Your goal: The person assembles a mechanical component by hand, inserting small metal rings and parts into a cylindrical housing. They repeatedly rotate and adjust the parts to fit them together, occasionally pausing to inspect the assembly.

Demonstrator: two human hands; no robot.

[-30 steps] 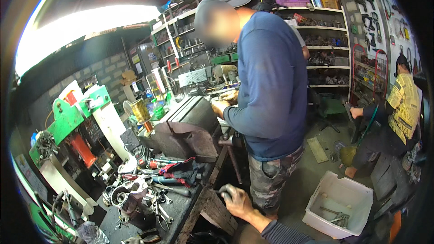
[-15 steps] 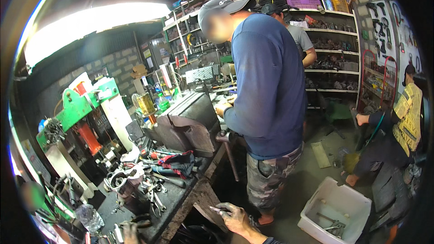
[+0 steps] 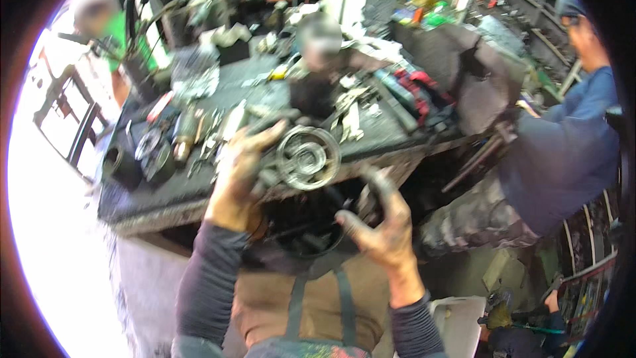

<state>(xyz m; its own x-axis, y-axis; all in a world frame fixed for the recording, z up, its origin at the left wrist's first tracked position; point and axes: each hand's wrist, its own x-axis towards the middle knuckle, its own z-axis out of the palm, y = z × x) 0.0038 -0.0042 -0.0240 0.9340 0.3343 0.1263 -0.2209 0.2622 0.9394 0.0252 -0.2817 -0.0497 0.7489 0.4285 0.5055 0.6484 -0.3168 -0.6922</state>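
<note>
My left hand (image 3: 233, 176), smudged with dark grime, holds a round metal part (image 3: 308, 158) at its left side. The part looks like a wheel, with a bright outer ring and smaller rings at its centre; its exact kind is unclear. It is held up in front of the workbench's near edge. My right hand (image 3: 386, 225) is to the right of the part and apart from it, thumb and fingers spread. I see nothing held in it, though motion blur softens the fingertips.
On the dark workbench (image 3: 258, 103) lie wrenches (image 3: 351, 116), a clear plastic bag (image 3: 197, 71) and a metal cylinder (image 3: 184, 134). A big vise (image 3: 464, 69) is at the right. A person in blue (image 3: 563, 146) stands beside it; a white bin (image 3: 458, 325) is below.
My view has swung left and down to the bench. Both hands have come up toward the middle, and the round metal part is now in my left hand. My right hand's pinch has opened.
</note>
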